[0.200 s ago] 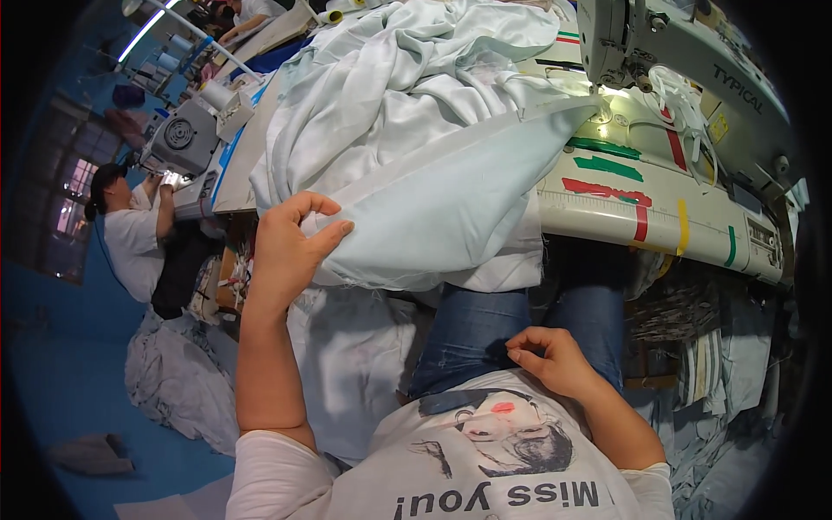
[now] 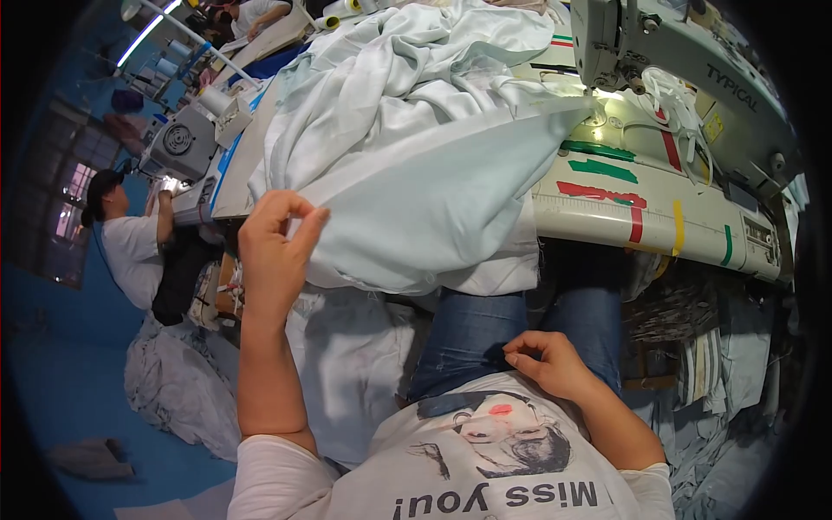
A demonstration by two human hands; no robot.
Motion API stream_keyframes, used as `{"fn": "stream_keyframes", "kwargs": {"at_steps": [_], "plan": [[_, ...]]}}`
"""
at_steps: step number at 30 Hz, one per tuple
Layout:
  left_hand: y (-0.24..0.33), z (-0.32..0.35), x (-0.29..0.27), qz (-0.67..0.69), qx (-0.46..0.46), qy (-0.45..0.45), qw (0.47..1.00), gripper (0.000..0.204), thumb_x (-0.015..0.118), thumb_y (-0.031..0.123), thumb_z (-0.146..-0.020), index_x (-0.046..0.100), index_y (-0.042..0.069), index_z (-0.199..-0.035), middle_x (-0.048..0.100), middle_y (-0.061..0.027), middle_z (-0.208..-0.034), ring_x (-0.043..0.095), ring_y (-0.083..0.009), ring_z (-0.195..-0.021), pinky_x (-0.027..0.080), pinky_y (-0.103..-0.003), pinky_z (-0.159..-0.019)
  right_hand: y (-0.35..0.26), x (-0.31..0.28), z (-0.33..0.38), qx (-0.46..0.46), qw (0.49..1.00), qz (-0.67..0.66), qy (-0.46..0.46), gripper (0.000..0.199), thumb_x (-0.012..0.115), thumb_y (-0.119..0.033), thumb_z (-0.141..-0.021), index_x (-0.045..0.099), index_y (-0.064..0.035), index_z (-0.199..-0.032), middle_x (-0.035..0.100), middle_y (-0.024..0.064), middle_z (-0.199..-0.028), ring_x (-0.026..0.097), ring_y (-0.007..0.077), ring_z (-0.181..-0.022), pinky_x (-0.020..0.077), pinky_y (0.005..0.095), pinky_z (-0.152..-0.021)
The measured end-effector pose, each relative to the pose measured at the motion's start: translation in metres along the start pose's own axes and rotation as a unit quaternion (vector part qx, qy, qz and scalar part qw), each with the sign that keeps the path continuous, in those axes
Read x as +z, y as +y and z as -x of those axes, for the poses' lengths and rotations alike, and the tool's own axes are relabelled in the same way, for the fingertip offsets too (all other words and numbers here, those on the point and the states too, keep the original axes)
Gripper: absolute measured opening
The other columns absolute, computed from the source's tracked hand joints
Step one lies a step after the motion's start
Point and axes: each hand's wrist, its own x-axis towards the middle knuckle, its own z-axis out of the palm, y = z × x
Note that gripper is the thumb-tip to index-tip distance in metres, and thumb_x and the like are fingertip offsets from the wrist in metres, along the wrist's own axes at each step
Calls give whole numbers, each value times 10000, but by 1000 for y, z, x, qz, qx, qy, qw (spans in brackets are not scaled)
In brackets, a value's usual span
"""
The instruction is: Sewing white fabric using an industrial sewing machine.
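A pale blue-white cloth panel [image 2: 433, 208] stretches from under the needle of the sewing machine [image 2: 685, 69] toward my left. Its far corner is pinched by my left hand [image 2: 279, 247], thumb against forefinger, so the top edge runs almost straight. A lighter strip lies along that edge. My right hand [image 2: 552, 364] rests on my lap, fingers curled in and thumb near the forefinger, with nothing seen in it. Behind the panel, a large heap of crumpled white cloth [image 2: 390, 95] covers the table. The machine's lamp lights the spot around the needle.
Coloured tape strips [image 2: 602, 192] mark the machine bed [image 2: 624, 221]. White tape or ribbon [image 2: 672, 104] bunches beside the machine head. At left, a co-worker [image 2: 130, 234] sits at another sewing machine [image 2: 182, 143]. Cloth bundles [image 2: 178, 373] lie on the floor; cut cloth [image 2: 728, 364] hangs at right.
My left hand has shifted slightly left and up with the cloth's corner, and the panel's edge is drawn a bit straighter. My right hand has hardly moved.
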Motion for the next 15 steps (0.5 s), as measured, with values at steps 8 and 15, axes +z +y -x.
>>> {"fn": "stream_keyframes", "kwargs": {"at_steps": [8,15], "plan": [[32,3,-4,-41,37,126,990,140,683,21,-811,552,-8,-772,551,-60,-666,501,-134,-583,405,-249,-555,-18,-8,2,-10,999,43,1,160,667,-96,-830,668,10,-950,663,73,-771,593,109,-695,472,260,-645],[110,26,-19,-95,308,10,946,152,704,-2,-753,572,66,-781,569,-55,-657,510,-224,-536,402,-326,-509,-127,-42,6,-469,770,314,298,428,705,3,-694,587,3,-1106,603,181,-1090,593,347,-952,483,398,-805]]}}
